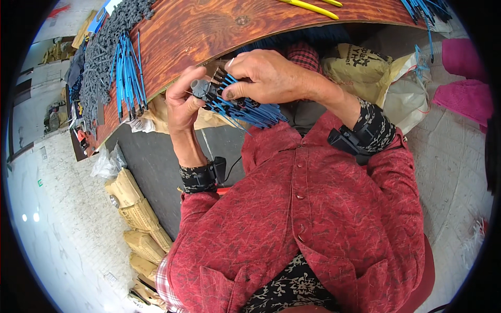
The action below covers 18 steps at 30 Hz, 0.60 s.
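Observation:
Before me, below the table edge, my left hand (182, 101) pinches a small grey ring-ended plastic part (199, 87) between thumb and fingers. Close against it, my right hand (263, 78) is closed round a bundle of thin blue wires (263, 116) with black ends. The bundle's black tips stick up between the two hands, right beside the grey part. Its blue lengths slant down to the right over my lap. Whether any wire sits inside the grey part cannot be made out.
A brown wooden table (209, 31) curves across the top. At its left lie a heap of grey plastic parts (99, 62) and a hanging bunch of blue wires (129, 78). Yellow pliers handles (313, 8) lie at the far edge. A woven sack (360, 68) stands under the table.

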Each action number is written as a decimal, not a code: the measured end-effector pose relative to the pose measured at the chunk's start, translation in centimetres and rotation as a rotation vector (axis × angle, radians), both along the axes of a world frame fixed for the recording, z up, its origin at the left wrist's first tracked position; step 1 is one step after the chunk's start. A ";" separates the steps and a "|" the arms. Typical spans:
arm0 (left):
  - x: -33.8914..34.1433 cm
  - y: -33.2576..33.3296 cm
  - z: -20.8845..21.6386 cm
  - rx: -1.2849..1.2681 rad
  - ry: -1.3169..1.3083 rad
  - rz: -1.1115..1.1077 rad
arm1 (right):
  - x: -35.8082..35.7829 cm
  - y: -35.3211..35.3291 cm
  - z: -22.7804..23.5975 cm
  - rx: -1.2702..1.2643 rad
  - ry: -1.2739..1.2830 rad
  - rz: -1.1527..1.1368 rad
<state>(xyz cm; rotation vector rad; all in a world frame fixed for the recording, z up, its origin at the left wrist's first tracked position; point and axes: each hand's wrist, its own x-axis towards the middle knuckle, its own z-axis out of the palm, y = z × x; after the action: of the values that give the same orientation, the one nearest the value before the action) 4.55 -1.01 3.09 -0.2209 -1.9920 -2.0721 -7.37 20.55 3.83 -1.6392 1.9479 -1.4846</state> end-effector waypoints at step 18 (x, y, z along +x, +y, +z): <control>-0.4 -0.3 0.9 0.029 -0.056 -0.101 | 2.1 1.1 0.2 0.068 -0.139 -0.127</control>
<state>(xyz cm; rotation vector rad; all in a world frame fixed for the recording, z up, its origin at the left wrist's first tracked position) 4.15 -1.28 4.03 -0.2655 -2.0209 -2.1902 -5.24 21.69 3.99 -1.3695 2.0350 -1.5150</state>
